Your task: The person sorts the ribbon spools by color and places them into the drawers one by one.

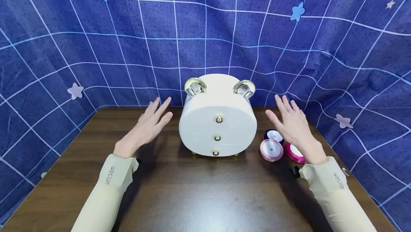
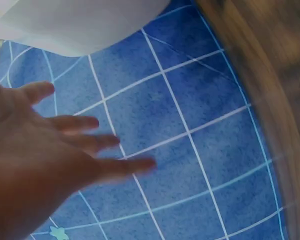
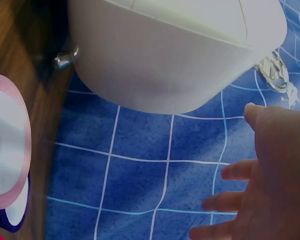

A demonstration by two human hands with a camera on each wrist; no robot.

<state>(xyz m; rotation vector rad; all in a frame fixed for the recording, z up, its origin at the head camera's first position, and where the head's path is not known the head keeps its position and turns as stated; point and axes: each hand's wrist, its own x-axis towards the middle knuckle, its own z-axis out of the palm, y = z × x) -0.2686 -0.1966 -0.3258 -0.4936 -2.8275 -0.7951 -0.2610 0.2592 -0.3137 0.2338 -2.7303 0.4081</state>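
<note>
A white oval box (image 1: 218,132) with three gold knobs down its front stands in the middle of the table in the head view. Two gold-rimmed round ears top it, and small gold feet are under it. My left hand (image 1: 146,128) hovers to its left with fingers spread and nothing in them. On the other side, my right hand (image 1: 293,123) is held up the same way, fingers straight, above several ribbon spools. The nearest is a pink spool (image 1: 271,150); behind it lies a dark purple spool (image 1: 274,135), and a magenta spool (image 1: 295,153) is partly hidden by the right wrist.
The brown wooden table (image 1: 192,196) reaches back to a blue curtain (image 1: 205,46) with white grid lines and stars. The curtain also hangs along the left and right sides of the table.
</note>
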